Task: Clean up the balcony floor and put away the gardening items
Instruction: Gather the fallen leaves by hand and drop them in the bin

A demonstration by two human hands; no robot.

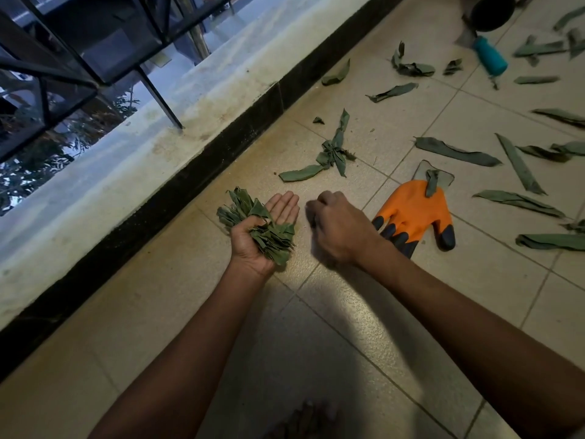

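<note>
The right hand point(335, 226) hovers low over the floor point(364, 327), fingers curled, knuckles up; whether it pinches a scrap I cannot tell. Just to its left, the left hand point(266, 232) lies palm up, thumb holding a bunch of leaves point(262, 231). The nearest loose leaves, a knotted cluster point(330, 153), lie ahead of the right hand, toward the wall edge; the glove point(414, 213) is just right.

Two hands: the left point(269, 229) cups one bundle point(256, 226) of leaves, the right point(335, 226) is curled. One orange glove point(414, 210) lies at three o'clock of them. One teal-handled tool point(490, 57) sits at one o'clock. Roughly twenty loose leaves point(456, 152) are scattered from twelve to three o'clock, one cluster point(330, 153) knotted together.
</note>
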